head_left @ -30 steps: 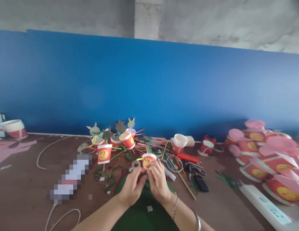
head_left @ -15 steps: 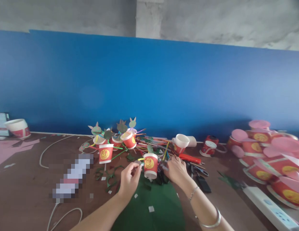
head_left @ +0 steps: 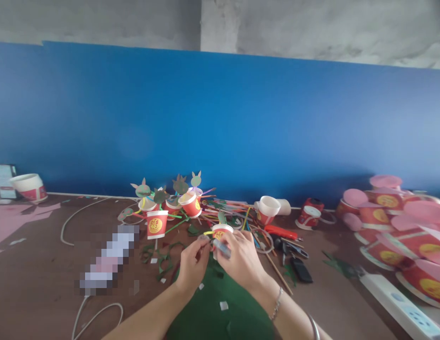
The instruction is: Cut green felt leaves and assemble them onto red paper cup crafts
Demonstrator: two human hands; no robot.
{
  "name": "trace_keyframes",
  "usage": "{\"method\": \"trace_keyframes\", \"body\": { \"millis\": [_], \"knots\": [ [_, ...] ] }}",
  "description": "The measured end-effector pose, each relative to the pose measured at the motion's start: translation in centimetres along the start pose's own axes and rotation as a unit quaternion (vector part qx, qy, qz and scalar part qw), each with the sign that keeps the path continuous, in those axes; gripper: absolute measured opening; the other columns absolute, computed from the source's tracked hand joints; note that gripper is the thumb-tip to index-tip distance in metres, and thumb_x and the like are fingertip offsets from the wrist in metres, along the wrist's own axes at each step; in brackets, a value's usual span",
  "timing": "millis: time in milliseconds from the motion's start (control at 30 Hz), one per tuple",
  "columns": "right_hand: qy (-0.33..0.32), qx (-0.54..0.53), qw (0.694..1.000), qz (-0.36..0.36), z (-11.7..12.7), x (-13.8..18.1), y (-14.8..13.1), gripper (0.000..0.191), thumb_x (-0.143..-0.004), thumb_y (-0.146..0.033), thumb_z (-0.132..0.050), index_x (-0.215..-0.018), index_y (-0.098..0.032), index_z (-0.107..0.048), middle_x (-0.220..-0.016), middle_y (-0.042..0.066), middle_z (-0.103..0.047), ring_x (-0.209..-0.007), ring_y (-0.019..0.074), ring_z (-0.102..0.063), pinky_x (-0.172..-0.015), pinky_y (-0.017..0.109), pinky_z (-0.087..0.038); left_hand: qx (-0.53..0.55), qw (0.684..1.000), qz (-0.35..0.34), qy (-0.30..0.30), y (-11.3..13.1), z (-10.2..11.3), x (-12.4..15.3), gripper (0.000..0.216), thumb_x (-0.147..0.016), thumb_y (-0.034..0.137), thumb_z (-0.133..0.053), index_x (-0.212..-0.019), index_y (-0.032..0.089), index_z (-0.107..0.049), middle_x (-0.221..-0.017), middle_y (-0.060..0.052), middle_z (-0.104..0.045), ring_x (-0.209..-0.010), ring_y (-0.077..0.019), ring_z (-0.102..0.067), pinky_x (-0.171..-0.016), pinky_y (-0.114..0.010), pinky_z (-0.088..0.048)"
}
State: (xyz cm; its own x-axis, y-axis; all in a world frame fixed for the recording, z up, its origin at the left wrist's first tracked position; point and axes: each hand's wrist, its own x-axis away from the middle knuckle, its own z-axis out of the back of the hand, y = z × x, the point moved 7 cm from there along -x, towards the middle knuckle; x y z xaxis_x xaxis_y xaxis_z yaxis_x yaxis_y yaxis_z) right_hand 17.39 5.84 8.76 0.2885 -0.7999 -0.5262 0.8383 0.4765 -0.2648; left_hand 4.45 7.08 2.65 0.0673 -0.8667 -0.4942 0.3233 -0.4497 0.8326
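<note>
My left hand [head_left: 192, 264] is pinched shut on a small grey piece at its fingertips, just left of a red paper cup [head_left: 220, 231] with a gold emblem. My right hand [head_left: 241, 259] is closed round a slim grey-blue stick, perhaps a glue stick or pen [head_left: 221, 247], whose tip points toward the left fingertips. The right hand covers most of the cup. Both hands hover over a dark green felt sheet [head_left: 220, 307] with small white scraps on it.
Behind stand red cups with green paper toppers [head_left: 170, 198], a pile of coloured straws [head_left: 227, 210], an orange cutter [head_left: 278, 232], scissors [head_left: 289, 248]. Pink-lidded red cups [head_left: 393, 222] crowd the right. A white power strip [head_left: 397, 302] lies front right, a white cable [head_left: 95, 314] front left.
My right hand reached right toward the tools, then came back in front of the cup holding the slim stick. My left hand stayed pinched near the cup.
</note>
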Motion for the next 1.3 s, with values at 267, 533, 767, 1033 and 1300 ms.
{"method": "trace_keyframes", "body": {
  "millis": [267, 533, 767, 1033, 1300],
  "knots": [
    [0.044, 0.115, 0.986, -0.115, 1.2, -0.4, 5.1, 0.008, -0.078, -0.026, -0.054, -0.081, -0.019, -0.057, -0.073, 0.004, -0.068, -0.08, 0.0211, -0.059, -0.076, 0.032, -0.03, 0.03, 0.999, 0.026, 0.016, -0.7, 0.1, 0.0, 0.022, -0.085, 0.033, -0.05, -0.078, 0.014, -0.061, -0.068, -0.003, -0.064, -0.059, -0.0124, -0.057, -0.056, -0.021, -0.046],
    [-0.095, 0.219, 0.949, -0.206, -1.6, 0.9, 9.7, 0.013, -0.076, -0.027, -0.057, -0.075, -0.015, -0.061, -0.079, 0.013, -0.069, -0.086, 0.0289, -0.06, -0.072, 0.036, -0.029, 0.039, 0.999, 0.023, 0.01, -0.6, 0.2, 0.2, 0.023, -0.084, 0.036, -0.051, -0.075, 0.016, -0.054, -0.06, 0.003, -0.049, -0.05, -0.008, -0.043, -0.048, -0.018, -0.036],
    [0.057, 0.035, 0.996, -0.053, 0.7, -0.1, 4.2, 0.013, -0.084, -0.021, -0.051, -0.076, -0.019, -0.06, -0.081, 0.003, -0.066, -0.085, 0.0194, -0.055, -0.079, 0.033, -0.031, -0.003, 1.0, 0.002, 0.016, 0.0, 0.3, 0.0, 0.018, -0.085, 0.031, -0.049, -0.075, 0.016, -0.055, -0.064, 0.002, -0.051, -0.054, -0.0091, -0.045, -0.052, -0.019, -0.038],
    [0.071, -0.061, 0.994, 0.059, -0.5, 1.0, -0.8, 0.014, -0.086, -0.019, -0.051, -0.084, -0.021, -0.064, -0.086, 0.004, -0.068, -0.085, 0.0193, -0.056, -0.077, 0.034, -0.034, -0.001, 1.0, -0.026, -0.006, 1.0, 0.2, 0.1, 0.016, -0.086, 0.026, -0.047, -0.076, 0.016, -0.055, -0.068, 0.001, -0.053, -0.058, -0.0098, -0.047, -0.055, -0.02, -0.04],
    [0.098, -0.087, 0.99, 0.057, -0.5, 1.2, -0.5, 0.012, -0.084, -0.015, -0.053, -0.082, -0.019, -0.065, -0.082, 0.003, -0.069, -0.08, 0.0183, -0.058, -0.075, 0.034, -0.036, 0.012, 0.997, -0.076, -0.031, 1.8, 0.0, 0.2, 0.015, -0.088, 0.021, -0.046, -0.074, 0.017, -0.052, -0.071, 0.0, -0.052, -0.064, -0.0111, -0.049, -0.06, -0.021, -0.04]
  ]
}}
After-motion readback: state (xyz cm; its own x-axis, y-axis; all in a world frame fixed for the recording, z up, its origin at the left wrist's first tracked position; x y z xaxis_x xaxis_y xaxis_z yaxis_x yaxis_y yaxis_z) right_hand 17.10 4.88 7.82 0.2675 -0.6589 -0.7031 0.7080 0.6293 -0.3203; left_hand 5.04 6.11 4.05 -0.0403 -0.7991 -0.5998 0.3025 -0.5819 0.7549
